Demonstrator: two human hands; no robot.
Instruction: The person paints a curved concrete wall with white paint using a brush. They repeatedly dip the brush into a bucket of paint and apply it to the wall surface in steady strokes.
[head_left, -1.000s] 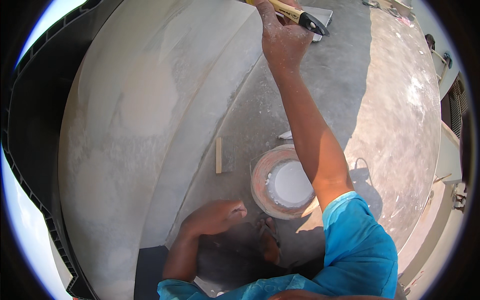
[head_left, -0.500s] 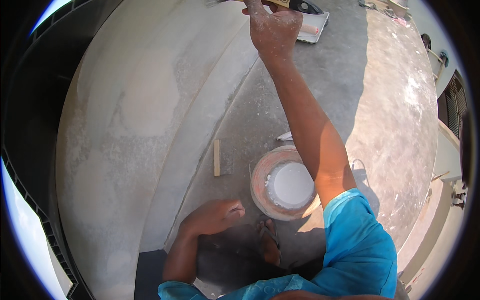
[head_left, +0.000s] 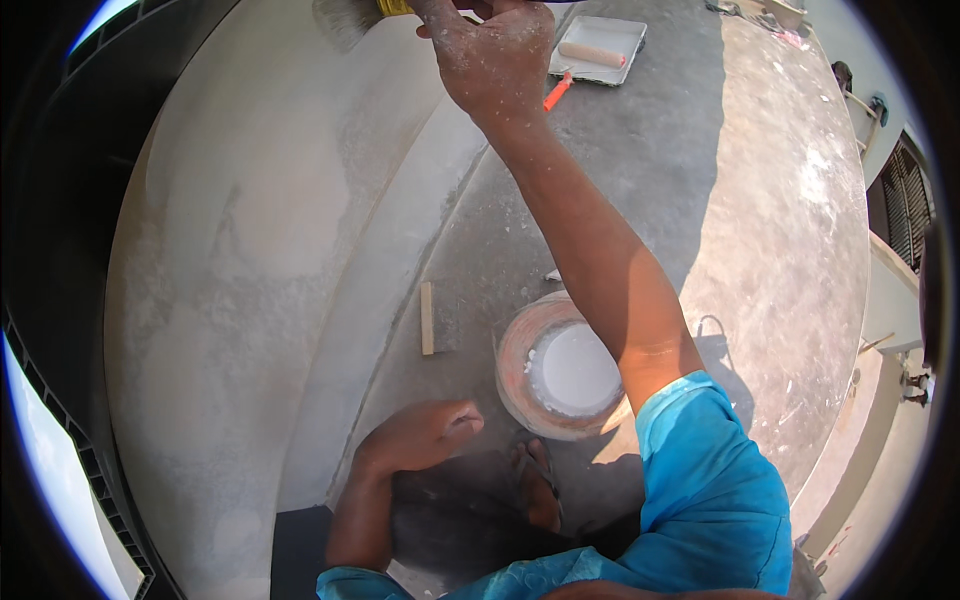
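Gripping a yellow-ferruled paintbrush (head_left: 362, 14) at the view's top edge with the right hand (head_left: 497, 55), aiming its bristles (head_left: 340, 20) leftward over the plastered wall (head_left: 280, 250), near a paint tray (head_left: 625, 38) bearing an orange-handled roller (head_left: 592, 54). Holding the left hand (head_left: 425, 435) in a loose fist, left of a round bucket (head_left: 515, 360) of white paint (head_left: 580, 368).
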